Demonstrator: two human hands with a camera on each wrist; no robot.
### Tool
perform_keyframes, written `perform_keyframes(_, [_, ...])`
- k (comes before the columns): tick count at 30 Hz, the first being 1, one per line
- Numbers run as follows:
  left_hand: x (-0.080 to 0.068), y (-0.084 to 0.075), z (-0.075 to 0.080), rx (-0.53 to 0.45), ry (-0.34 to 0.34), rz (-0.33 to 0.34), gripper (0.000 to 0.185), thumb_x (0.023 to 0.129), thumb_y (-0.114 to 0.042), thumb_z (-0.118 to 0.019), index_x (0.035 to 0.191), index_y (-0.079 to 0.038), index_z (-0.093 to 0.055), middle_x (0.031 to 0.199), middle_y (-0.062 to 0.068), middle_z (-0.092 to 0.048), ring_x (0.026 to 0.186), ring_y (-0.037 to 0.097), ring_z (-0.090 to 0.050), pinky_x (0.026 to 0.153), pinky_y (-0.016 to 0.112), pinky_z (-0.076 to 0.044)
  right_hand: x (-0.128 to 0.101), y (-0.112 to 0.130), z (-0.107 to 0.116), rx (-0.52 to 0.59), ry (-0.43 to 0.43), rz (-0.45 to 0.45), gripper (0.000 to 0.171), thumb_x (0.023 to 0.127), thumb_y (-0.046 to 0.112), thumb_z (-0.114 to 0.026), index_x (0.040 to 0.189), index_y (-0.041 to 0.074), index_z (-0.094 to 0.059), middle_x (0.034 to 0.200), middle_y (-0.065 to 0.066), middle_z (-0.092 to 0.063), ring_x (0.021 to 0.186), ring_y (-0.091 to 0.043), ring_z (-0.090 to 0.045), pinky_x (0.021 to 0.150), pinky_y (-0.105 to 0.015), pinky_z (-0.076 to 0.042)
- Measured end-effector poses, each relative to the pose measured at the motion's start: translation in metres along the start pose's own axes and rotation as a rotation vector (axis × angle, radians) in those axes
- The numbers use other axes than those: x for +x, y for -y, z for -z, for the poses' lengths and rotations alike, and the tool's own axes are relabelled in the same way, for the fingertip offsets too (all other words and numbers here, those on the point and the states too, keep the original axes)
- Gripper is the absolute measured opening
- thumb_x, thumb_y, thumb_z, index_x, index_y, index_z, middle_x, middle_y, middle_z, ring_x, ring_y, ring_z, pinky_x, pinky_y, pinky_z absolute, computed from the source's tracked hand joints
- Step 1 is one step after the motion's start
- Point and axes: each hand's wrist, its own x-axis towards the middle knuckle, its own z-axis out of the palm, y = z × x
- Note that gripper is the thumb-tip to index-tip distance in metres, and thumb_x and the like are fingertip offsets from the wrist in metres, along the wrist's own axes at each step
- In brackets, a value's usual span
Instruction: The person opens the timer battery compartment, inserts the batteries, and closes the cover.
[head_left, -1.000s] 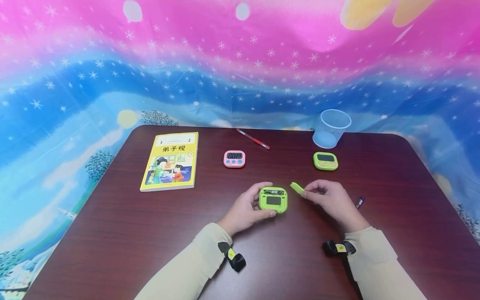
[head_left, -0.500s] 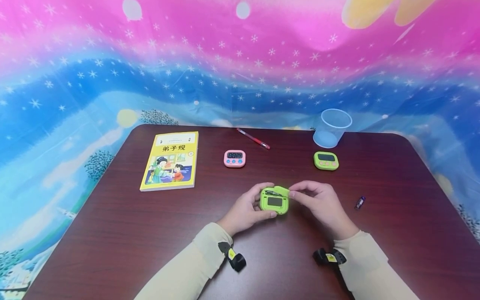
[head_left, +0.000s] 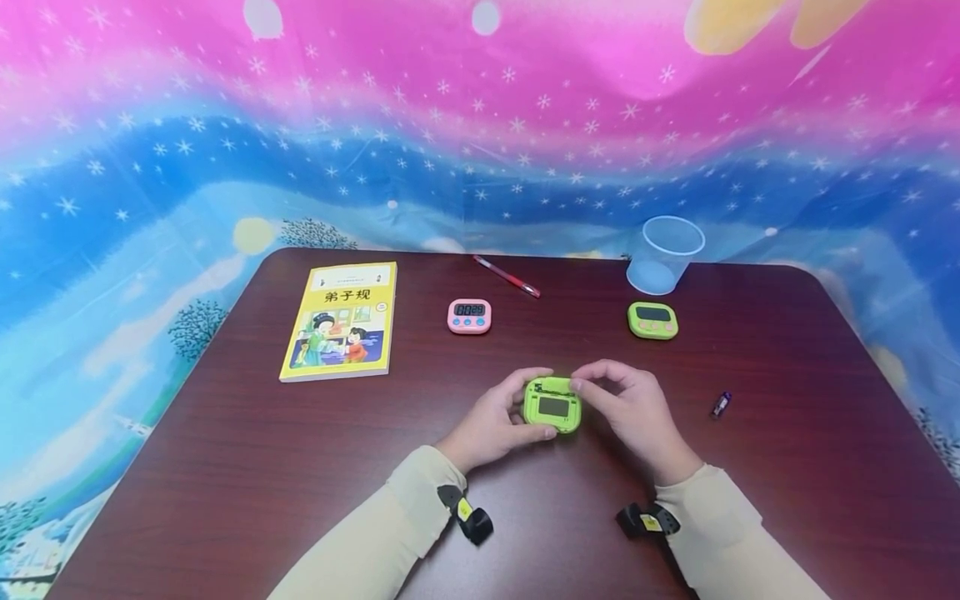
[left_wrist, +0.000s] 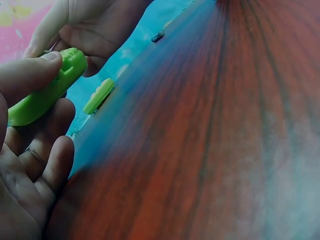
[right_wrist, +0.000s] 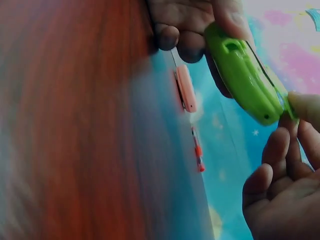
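Above the brown table (head_left: 225, 467), both hands grip the green timer (head_left: 553, 404) between them.

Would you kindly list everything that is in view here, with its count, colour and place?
Green digital timer, back up: one, lime green, table centre near the front, held between both hands.
Green digital timer, face up: one, lime green, far right, in front of the cup.
Pink digital timer: one, pink, far centre.
Clear plastic cup: one, transparent bluish, far right edge.
Red pen: one, red, far centre edge.
Yellow picture book: one, yellow, far left.
Small battery: one, dark, right of the hands.
Dark wooden table: one, reddish brown.
Starry backdrop cloth: one, pink and blue, behind.
Left hand: grips the timer's left side.
Right hand: fingertips pinch its top right edge.
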Motion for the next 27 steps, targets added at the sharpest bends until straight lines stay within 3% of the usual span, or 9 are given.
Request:
perform_keyframes(6, [-0.001,-0.001,-0.001,0.017,-0.002,-0.012,0.073,0.084,-0.007,-0.082,0.147,-0.011,-0.045,0.113,0.007,-0.072,0.072,0.009,-0.061,0.064,0.021,-0.054,-0.002,-0.001,-0.013,0.056,0.009,-0.019,0.014,0.094,0.021,-0.072,0.1,0.009,-0.069,0.099,-0.004,-0.068,0.092,-0.015,-0.06,0.079,-0.022,-0.049])
perform_keyframes(10, [-0.001,-0.001,-0.002,-0.079,-0.026,-0.011,0.074,0.085,-0.002,-0.079,0.149,-0.011,-0.042,0.118,0.012,-0.069,0.072,0.011,-0.064,0.064,0.023,-0.057,-0.004,0.0,-0.024,0.226,0.039,-0.122,0.023,0.1,0.021,-0.064,0.111,0.0,-0.06,0.1,-0.012,-0.065,0.083,-0.017,-0.064,0.071,-0.026,-0.057])
perform_keyframes(15, [-0.001,0.0,-0.004,-0.237,-0.043,0.005,0.075,0.088,0.006,-0.072,0.152,-0.009,-0.036,0.121,0.021,-0.063,0.063,0.017,-0.065,0.06,0.029,-0.06,-0.009,0.001,-0.035,0.436,0.14,-0.251,0.042,0.109,0.031,-0.045,0.121,-0.008,-0.056,0.086,-0.019,-0.065,0.064,-0.022,-0.066,0.059,-0.04,-0.062])
perform_keyframes(19, [0.0,0.001,-0.004,-0.277,-0.079,0.04,0.058,0.099,-0.008,-0.064,0.151,-0.01,-0.039,0.107,0.021,-0.066,0.06,0.02,-0.066,0.057,0.035,-0.061,-0.012,0.002,-0.04,0.511,0.168,-0.275,0.045,0.11,0.033,-0.04,0.126,-0.007,-0.052,0.083,-0.017,-0.065,0.062,-0.022,-0.065,0.057,-0.038,-0.061])
perform_keyframes(22, [0.0,0.0,-0.003,-0.304,-0.124,0.107,0.041,0.106,-0.025,-0.052,0.145,-0.012,-0.048,0.095,0.016,-0.068,0.059,0.021,-0.068,0.054,0.039,-0.061,-0.013,0.001,-0.041,0.537,0.181,-0.276,0.045,0.11,0.033,-0.041,0.128,-0.007,-0.051,0.086,-0.015,-0.063,0.064,-0.02,-0.063,0.057,-0.034,-0.06])
perform_keyframes(27, [0.001,-0.001,-0.003,-0.348,-0.167,0.181,0.032,0.108,-0.032,-0.047,0.13,-0.012,-0.059,0.087,0.014,-0.068,0.058,0.022,-0.068,0.055,0.042,-0.062,-0.013,0.0,-0.042,0.572,0.2,-0.278,0.043,0.11,0.031,-0.041,0.128,-0.008,-0.05,0.087,-0.014,-0.062,0.065,-0.019,-0.062,0.057,-0.03,-0.058])
